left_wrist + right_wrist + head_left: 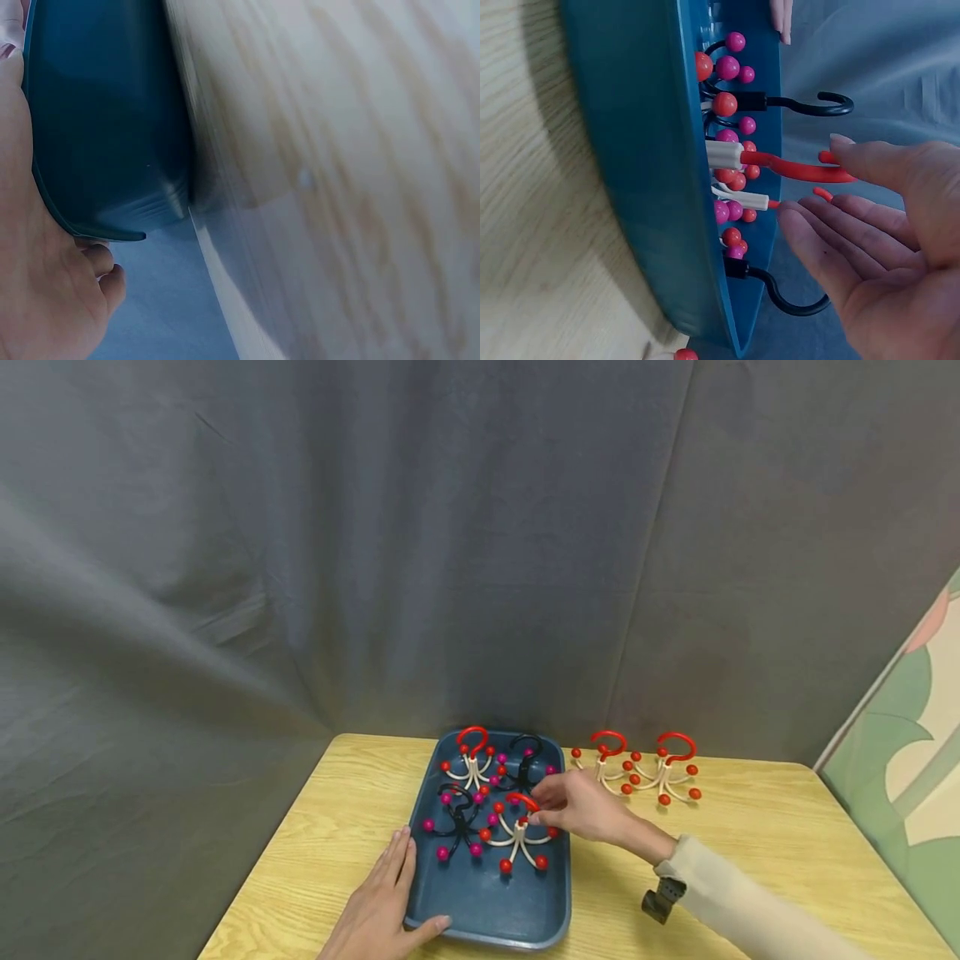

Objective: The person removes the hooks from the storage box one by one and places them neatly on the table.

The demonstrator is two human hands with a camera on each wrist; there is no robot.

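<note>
A dark blue tray (495,906) on the table holds small multi-arm hangers with ball tips. Two are black with magenta balls, the near-left black hanger (459,820) and the far-right black hanger (525,768). Two are white with red hooks and balls, the far-left white hanger (472,768) and the near-right white hanger (519,833). My right hand (581,806) is at that last one's red hook (799,171), thumb and fingers spread apart around it; whether they touch it I cannot tell. My left hand (382,893) rests against the tray's left side, fingers straight.
Two more white hangers with red hooks, the left one (602,767) and the right one (666,777), stand on the wooden table (720,852) to the tray's right. A grey curtain (480,568) hangs behind the table. A patterned panel (915,752) is at the right.
</note>
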